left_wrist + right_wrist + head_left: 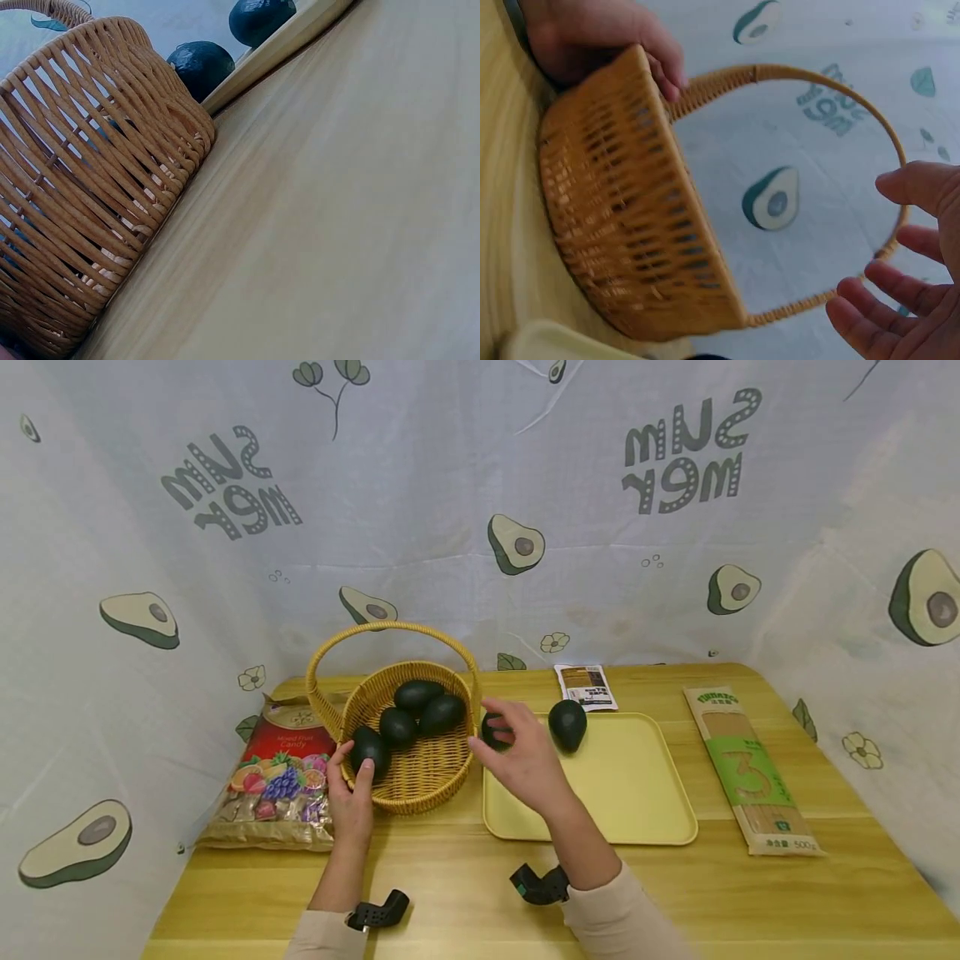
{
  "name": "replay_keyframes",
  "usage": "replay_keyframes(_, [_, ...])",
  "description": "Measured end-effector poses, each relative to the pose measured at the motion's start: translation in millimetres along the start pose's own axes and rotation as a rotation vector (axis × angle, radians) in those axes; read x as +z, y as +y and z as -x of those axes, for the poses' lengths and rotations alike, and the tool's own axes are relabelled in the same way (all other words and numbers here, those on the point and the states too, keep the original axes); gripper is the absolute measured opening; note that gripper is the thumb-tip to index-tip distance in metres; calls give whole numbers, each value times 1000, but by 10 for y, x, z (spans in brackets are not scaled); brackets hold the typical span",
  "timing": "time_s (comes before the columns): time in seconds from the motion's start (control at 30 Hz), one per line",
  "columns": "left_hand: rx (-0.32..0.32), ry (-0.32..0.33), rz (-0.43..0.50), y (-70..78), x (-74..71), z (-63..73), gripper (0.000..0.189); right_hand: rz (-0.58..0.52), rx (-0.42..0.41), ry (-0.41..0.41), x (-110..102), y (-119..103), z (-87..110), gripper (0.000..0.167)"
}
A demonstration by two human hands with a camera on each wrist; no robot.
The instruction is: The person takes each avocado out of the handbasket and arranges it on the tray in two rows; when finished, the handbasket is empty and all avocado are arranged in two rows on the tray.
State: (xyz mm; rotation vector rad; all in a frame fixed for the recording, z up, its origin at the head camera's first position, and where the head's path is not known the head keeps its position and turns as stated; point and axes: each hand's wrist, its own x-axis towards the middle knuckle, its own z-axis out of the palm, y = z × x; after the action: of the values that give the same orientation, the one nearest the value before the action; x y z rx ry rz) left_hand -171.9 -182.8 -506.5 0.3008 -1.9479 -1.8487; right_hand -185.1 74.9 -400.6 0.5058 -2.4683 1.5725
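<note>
My left hand (351, 802) grips the near left rim of the yellow wicker basket (405, 802), with the thumb over the edge beside a dark green avocado (369, 750). Several avocados lie inside this basket, which has a tall arched handle. In the right wrist view, the left hand (600, 45) bends over the basket's rim (660, 127). My right hand (525, 764) hovers above the left side of the yellow tray (622, 785), fingers apart and holding nothing. Behind its fingers, an avocado (491, 731) is partly hidden. Another avocado (567, 725) rests at the tray's far edge.
A red and gold bag of mixed fruit candy (281, 777) lies left of the basket, close against it. Behind the tray is a small white packet (587, 687). A noodle pack (750, 772) lies at the right. Printed cloth (450, 585) surrounds the wooden table (450, 893).
</note>
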Motion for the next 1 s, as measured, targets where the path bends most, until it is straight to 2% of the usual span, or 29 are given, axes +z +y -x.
replay_keyframes(0.27, [13, 3, -23, -28, -5, -15, 44, 122, -20, -263, 663, -81, -142, 50])
replay_keyframes(0.4, [14, -1, -22, -36, -6, -24, 44, 150, 15, -355, 903, -91, -289, 50])
replay_keyframes(0.57, [-1, -10, -24, -27, 0, -34, 45, 166, 81, -380, 1145, -86, -446, 49])
replay_keyframes(0.73, [2, -12, -21, -29, 1, -41, 46, 225, 105, -373, 1333, -90, -543, 51])
replay_keyframes(1.0, [8, -1, -15, -45, 0, -38, 46, 274, 81, -441, 1482, -68, -593, 56])
